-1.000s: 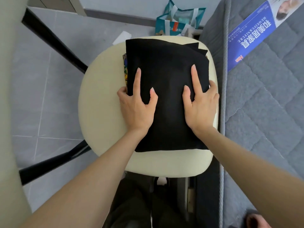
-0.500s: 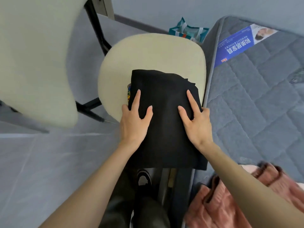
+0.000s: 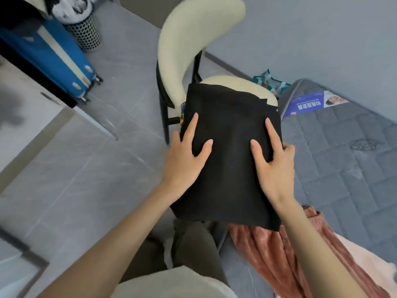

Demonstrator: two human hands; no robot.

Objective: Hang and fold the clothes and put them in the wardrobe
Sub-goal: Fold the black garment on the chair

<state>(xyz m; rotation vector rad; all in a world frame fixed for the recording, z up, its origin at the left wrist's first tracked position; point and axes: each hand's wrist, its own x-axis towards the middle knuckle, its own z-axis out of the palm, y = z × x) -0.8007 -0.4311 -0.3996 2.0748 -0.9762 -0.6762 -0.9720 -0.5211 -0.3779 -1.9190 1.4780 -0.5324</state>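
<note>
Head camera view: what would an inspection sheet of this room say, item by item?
Surface: cream chair seat; grey quilted mattress beside it.
Job's things: folded black garment; a colourful edge shows under it; rust-pink garment lies by the mattress.
Clutter: blue leaflet on mattress; teal bag behind chair.
Fingers: left hand and right hand grip the garment, thumbs on top.
Cables: nothing seen.
Surroundings: grey tiled floor, blue suitcase, mesh bin.

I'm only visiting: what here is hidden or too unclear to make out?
1. Head view: the folded black garment hides the outer fingers of the left hand and right hand.
2. Head view: a colourful item beneath it shows only a sliver; the black cloth covers the rest.
3. Head view: the blue suitcase is blurred and cut off by the left edge.
4. Head view: the leaflet has print too small to read.
</note>
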